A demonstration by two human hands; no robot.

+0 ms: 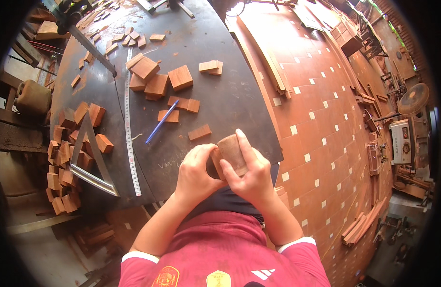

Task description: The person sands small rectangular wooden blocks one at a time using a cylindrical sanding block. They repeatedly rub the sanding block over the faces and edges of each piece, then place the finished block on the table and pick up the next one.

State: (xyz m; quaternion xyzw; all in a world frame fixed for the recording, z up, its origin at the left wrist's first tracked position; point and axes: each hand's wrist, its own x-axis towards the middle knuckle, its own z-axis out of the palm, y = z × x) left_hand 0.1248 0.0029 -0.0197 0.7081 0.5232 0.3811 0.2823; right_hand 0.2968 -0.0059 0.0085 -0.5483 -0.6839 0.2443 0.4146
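Close to my body, at the table's near edge, my right hand (251, 173) grips a brown wooden block (233, 153), fingers along its side. My left hand (196, 168) is curled round a second wooden piece (216, 161) pressed against that block; the fingers hide much of it. Just beyond my hands a small wooden piece (200, 132) lies on the dark table (182, 148). A blue pen (162, 126) rests farther left, beside several small wooden pieces (168, 115). Behind these, larger wooden blocks (156, 86) sit in a loose stack.
A toothed saw blade (93, 50) reaches over the table's far left. A measuring tape strip (129, 129) runs along the tabletop. Left of it, a metal angle tool (94, 181) leans across a pile of wooden blocks (62, 153). Long boards (266, 57) lie beyond the table's right edge.
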